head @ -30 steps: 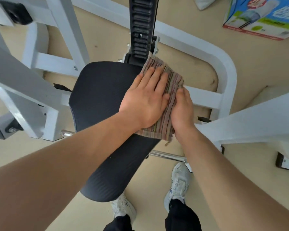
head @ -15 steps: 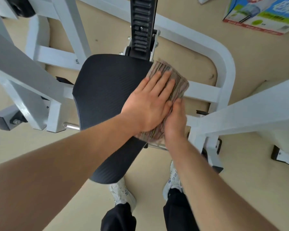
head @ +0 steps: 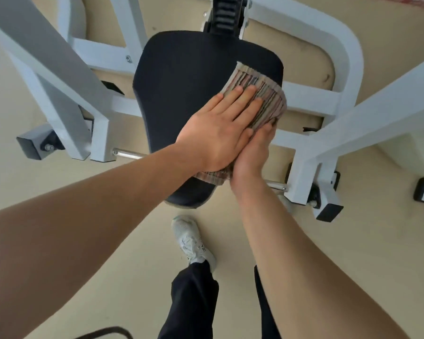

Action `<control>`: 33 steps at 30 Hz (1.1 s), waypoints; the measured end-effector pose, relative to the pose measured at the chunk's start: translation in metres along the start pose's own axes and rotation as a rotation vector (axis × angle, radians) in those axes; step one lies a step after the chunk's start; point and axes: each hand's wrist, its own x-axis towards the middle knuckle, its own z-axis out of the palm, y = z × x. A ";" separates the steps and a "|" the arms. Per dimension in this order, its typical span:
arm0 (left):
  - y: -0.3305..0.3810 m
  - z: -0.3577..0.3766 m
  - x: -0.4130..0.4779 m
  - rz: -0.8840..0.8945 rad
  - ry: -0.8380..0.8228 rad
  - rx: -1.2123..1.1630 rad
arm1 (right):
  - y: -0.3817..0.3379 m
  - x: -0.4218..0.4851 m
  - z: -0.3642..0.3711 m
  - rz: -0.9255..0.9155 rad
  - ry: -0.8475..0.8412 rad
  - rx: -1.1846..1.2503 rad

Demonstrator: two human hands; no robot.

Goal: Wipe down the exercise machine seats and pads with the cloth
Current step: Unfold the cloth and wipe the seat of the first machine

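The striped cloth [head: 262, 99] lies on the right-hand side of the black seat [head: 181, 94], draped over that edge so part of it hangs past the padding. The left hand [head: 220, 133] presses down on it with palm flat and fingers [head: 233, 101] stretched out straight, not curled around anything; it pins the cloth rather than grips it. The right hand [head: 252, 152] sits just beside and partly under the left, against the seat's side edge, its fingers extended along the cloth where it folds over; whether they pinch the fabric underneath cannot be told. The likely trouble from here is the cloth slipping: with only flat pressure holding it and a good portion already over the edge, a sideways stroke toward the right could drag it off the padding and drop it to the floor [head: 132, 253]. The textured seat surface may also catch the weave and bunch the cloth under the palm, leaving streaks unwiped. The white frame [head: 311, 104] runs close under that edge, so a fast pass risks knuckles striking the bar. Most of the seat's left and front portions look untouched by the cloth's present position.
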 end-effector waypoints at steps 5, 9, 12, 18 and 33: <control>-0.015 0.005 -0.092 0.066 -0.031 0.075 | 0.041 -0.083 0.012 -0.037 -0.054 0.021; -0.023 0.017 -0.146 0.087 0.026 0.132 | 0.057 -0.147 0.012 0.005 -0.163 0.008; -0.021 0.027 -0.155 0.049 0.093 0.168 | 0.054 -0.145 -0.006 0.052 -0.225 -0.078; 0.008 0.047 -0.141 -0.083 0.301 0.198 | 0.006 -0.106 -0.050 -0.508 -0.293 -1.040; -0.089 0.035 -0.133 0.441 0.316 0.241 | 0.059 -0.122 -0.021 -0.995 -0.168 -1.588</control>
